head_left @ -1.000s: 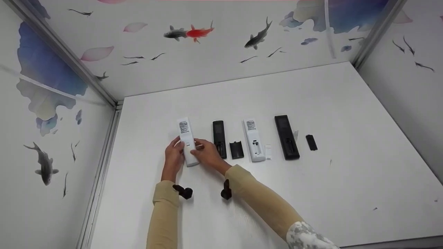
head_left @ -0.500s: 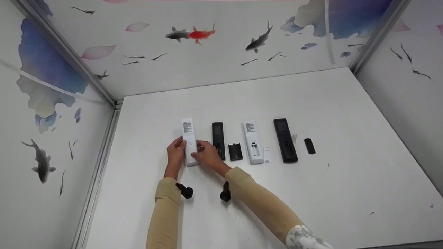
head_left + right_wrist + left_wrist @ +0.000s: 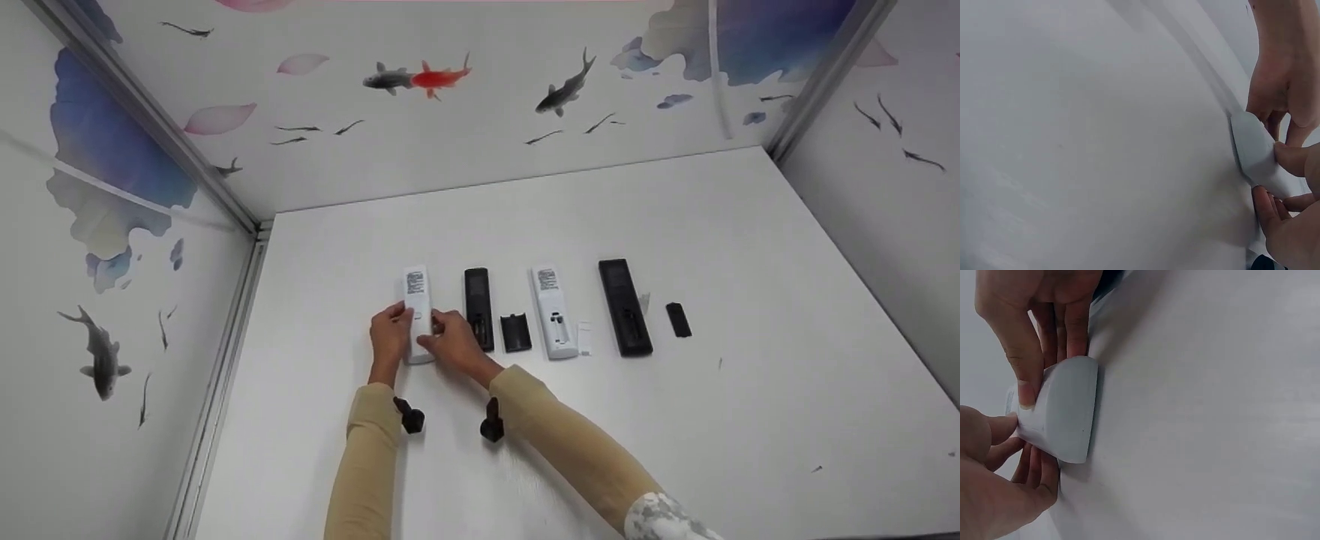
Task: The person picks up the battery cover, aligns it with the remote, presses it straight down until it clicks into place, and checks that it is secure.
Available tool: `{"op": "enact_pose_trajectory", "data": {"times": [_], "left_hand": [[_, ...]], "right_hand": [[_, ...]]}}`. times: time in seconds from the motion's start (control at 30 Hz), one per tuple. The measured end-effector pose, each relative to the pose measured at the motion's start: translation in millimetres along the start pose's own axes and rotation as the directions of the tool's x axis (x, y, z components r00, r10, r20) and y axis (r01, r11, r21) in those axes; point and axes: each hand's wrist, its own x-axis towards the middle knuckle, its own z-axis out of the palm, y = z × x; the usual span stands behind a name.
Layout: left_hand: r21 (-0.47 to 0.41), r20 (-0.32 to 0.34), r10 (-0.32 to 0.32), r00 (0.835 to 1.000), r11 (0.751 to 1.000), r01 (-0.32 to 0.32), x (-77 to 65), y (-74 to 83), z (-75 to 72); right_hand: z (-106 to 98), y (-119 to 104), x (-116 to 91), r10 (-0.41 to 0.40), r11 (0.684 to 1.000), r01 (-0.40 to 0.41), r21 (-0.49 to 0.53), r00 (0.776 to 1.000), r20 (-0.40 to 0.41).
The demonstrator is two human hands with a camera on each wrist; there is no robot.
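Note:
A white remote control (image 3: 419, 319) lies back side up at the left of the row, a printed label at its far end. My left hand (image 3: 390, 334) grips its left edge, thumb on the side and fingers beneath or behind. From the other side my right hand (image 3: 456, 341) holds it, the thumb pressing on the back near the lower end. In the left wrist view the rounded near end of the remote (image 3: 1069, 416) sits at the table surface between both hands. The right wrist view shows the right thumb (image 3: 1292, 157) on the same remote. Its battery cover appears in place.
To the right lie a black remote (image 3: 477, 296) with an open battery bay, a black cover (image 3: 515, 332), a second white remote (image 3: 551, 300) with its bay open, a white cover (image 3: 584, 339), another black remote (image 3: 622, 300) and a small black cover (image 3: 678, 319). Printed panels enclose the table.
Both hands have shifted the white remote a little to the right, nearer the first black remote. It has turned from a lean to nearly straight. The other pieces stay put.

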Motion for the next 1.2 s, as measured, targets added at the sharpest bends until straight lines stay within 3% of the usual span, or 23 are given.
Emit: {"op": "enact_pose_trajectory", "data": {"times": [0.17,0.8,1.0,1.2], "left_hand": [[0.044,-0.027,0.032,0.999,0.999,-0.031,-3.2,-2.1,-0.1],[0.042,-0.028,0.014,1.000,0.999,-0.013,-5.5,-0.4,-1.5],[0.040,-0.054,0.029,0.998,0.999,-0.027,-8.7,2.8,-0.8],[0.016,-0.072,-0.002,0.997,1.000,0.003,-12.0,5.4,2.7]], "right_hand": [[4,-1,-3,0.000,1.000,-0.001,-0.030,1.000,-0.028],[8,-3,-10,-0.039,0.998,0.036,-0.049,0.997,-0.065],[6,-5,-14,-0.055,0.997,0.051,-0.056,0.995,-0.084],[1,-5,-21,-0.078,0.995,0.071,-0.075,0.993,-0.089]]}}
